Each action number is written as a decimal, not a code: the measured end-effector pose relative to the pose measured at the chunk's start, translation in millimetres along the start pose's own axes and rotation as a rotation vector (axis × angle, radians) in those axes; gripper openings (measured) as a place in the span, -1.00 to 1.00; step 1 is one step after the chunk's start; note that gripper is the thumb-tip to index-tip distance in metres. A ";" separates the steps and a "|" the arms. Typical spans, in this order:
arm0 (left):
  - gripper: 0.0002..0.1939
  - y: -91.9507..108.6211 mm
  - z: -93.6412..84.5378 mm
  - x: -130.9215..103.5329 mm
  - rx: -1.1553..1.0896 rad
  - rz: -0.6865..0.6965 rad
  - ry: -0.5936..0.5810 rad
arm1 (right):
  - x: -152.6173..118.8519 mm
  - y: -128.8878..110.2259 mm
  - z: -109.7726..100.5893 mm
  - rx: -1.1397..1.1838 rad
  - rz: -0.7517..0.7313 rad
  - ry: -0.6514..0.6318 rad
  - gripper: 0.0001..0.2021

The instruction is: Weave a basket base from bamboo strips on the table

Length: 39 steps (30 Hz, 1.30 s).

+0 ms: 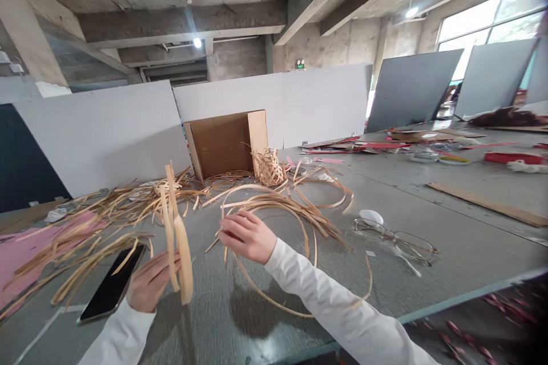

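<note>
My left hand (150, 280) is closed around a few flat, pale bamboo-like strips (183, 256) that stand upright above the table. The palm side and fingertips are hidden behind the strips. My right hand (248, 236) has its fingers curled at the left end of a curved bundle of strips (282, 205) on the table. From beneath that hand a long thin strip (274, 303) loops down toward the table's front edge and passes by the right sleeve. Exactly which strips the right fingers grip is partly hidden.
A black phone (112, 285) lies beside my left hand, near tangled strips (141, 199) and pink paper (64, 234). A woven strip ball (270, 166) sits by an open cardboard box (220, 148). Eyeglasses (396, 236) lie at right. Grey panels (317, 105) stand behind.
</note>
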<state>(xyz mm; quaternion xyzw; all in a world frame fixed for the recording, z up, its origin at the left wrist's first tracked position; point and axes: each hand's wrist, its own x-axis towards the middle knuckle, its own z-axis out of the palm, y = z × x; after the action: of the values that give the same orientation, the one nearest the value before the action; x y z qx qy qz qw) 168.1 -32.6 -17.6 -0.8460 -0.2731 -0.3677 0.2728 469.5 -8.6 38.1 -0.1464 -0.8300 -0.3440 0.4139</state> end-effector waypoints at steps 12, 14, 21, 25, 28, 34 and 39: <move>-0.66 13.6 29.9 14.5 0.104 0.243 -0.148 | -16.2 38.0 -7.2 -0.110 0.386 0.039 -0.80; -0.65 10.4 38.2 19.5 0.142 0.215 -0.142 | -21.1 46.1 -4.4 -0.124 0.479 0.023 -0.78; -0.66 24.6 56.5 20.7 0.139 0.228 -0.183 | -48.5 68.1 25.4 0.134 0.801 -0.104 -0.75; -0.65 30.4 57.3 17.5 0.085 0.175 -0.230 | -62.1 62.6 50.2 0.181 0.910 -0.330 -0.70; -0.64 20.6 54.6 17.2 0.013 0.106 -0.249 | -66.2 57.1 57.0 0.163 0.908 -0.451 -0.66; -0.64 -11.1 51.9 9.5 -0.030 -0.069 -0.232 | -57.7 44.1 40.7 0.116 0.915 -0.734 -0.84; -0.65 -20.1 53.8 5.1 -0.028 -0.155 -0.197 | -32.4 16.7 19.7 0.553 0.753 -1.000 -0.64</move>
<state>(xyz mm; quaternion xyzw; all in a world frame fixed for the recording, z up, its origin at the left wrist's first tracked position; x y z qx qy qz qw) 183.2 18.5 -39.7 -0.8581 -0.3579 -0.3067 0.2038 486.7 18.4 11.8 -0.4554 -0.8713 0.1568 0.0945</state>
